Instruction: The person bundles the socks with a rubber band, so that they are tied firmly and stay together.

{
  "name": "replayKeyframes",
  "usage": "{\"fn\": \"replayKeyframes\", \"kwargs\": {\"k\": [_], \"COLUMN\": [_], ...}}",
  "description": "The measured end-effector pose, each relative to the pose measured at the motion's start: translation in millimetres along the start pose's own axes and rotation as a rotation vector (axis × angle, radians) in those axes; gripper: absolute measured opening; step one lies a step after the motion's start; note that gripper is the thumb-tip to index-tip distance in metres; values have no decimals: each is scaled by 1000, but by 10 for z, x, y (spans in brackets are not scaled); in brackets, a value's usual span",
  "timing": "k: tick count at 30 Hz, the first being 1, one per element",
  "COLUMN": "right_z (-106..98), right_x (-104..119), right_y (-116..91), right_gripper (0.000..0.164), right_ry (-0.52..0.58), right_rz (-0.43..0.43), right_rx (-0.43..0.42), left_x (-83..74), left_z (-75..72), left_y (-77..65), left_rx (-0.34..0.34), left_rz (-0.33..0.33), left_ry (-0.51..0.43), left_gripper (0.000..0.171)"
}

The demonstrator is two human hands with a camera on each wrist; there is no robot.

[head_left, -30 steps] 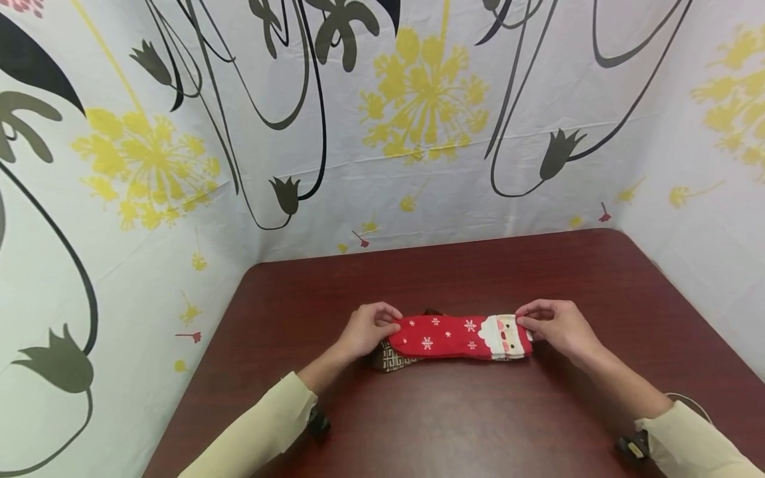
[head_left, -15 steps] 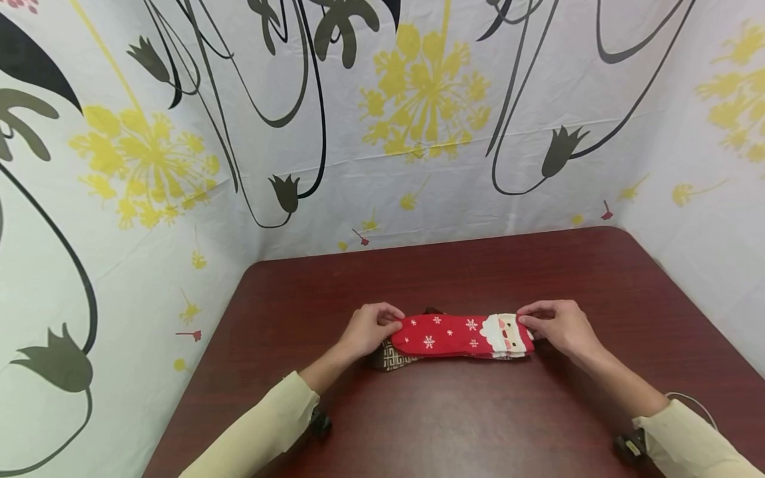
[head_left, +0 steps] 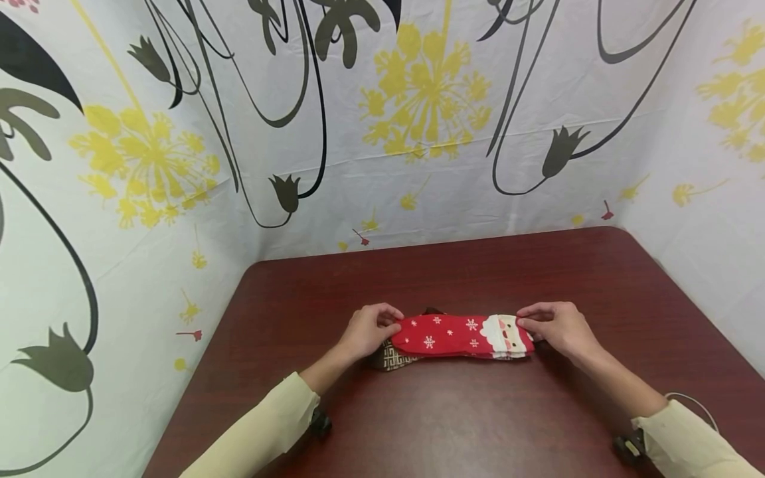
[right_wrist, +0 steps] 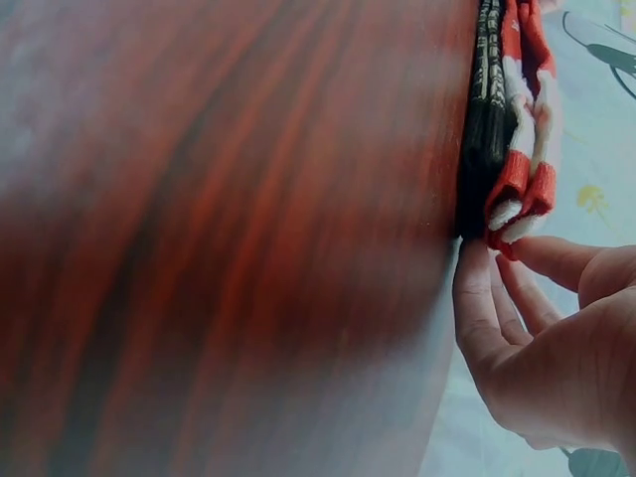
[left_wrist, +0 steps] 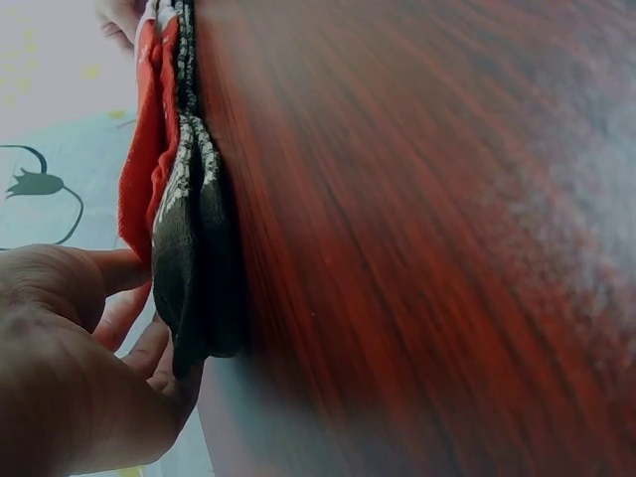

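Note:
A pair of red socks (head_left: 448, 336) with white snowflakes and a Santa face at the cuff lies flat on the table. Beneath it is a pair of dark brown socks (head_left: 396, 359) with a pale maze pattern, mostly hidden in the head view but seen edge-on as dark socks (left_wrist: 189, 243) in the left wrist view. My left hand (head_left: 366, 330) pinches the red toe end between thumb and fingers. At the cuff end, my right hand (head_left: 560, 326) pinches the red edge, its other fingertips beside the dark cuff (right_wrist: 482, 149).
The dark red wooden table (head_left: 466, 411) reaches a patterned white cloth wall (head_left: 358, 172) at the back and sides. A thin pale cable (head_left: 693, 403) lies by the right forearm. Black wrist devices (head_left: 631, 446) sit under both sleeves.

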State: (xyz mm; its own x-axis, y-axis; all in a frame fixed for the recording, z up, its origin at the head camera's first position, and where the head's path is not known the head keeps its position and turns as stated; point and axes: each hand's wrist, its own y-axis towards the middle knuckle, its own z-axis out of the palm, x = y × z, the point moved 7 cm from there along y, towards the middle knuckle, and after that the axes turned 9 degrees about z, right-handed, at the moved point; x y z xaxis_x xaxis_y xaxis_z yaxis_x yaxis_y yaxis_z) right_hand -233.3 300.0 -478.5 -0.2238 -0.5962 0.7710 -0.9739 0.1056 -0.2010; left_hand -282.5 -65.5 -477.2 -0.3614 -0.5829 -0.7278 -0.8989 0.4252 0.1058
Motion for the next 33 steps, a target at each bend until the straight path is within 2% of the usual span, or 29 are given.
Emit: {"fn": "replayKeyframes", "kwargs": {"k": [9, 22, 30, 33], "right_z": [22, 38, -36, -85], "right_x": [4, 14, -63, -65], "right_y": [25, 34, 39, 31], "right_gripper": [42, 40, 50, 55], "right_ry": [-24, -18, 149, 252], "right_rz": [17, -7, 58, 43], "right_rx": [30, 42, 110, 139], "left_x": [-17, 22, 33, -15], "left_z": [23, 7, -53, -84], "left_y": [20, 68, 124, 181], "left_rx": [24, -9, -45, -76], "left_rz": [24, 30, 20, 62], "left_ry": [27, 43, 60, 18], "left_gripper": [22, 14, 15, 20]}}
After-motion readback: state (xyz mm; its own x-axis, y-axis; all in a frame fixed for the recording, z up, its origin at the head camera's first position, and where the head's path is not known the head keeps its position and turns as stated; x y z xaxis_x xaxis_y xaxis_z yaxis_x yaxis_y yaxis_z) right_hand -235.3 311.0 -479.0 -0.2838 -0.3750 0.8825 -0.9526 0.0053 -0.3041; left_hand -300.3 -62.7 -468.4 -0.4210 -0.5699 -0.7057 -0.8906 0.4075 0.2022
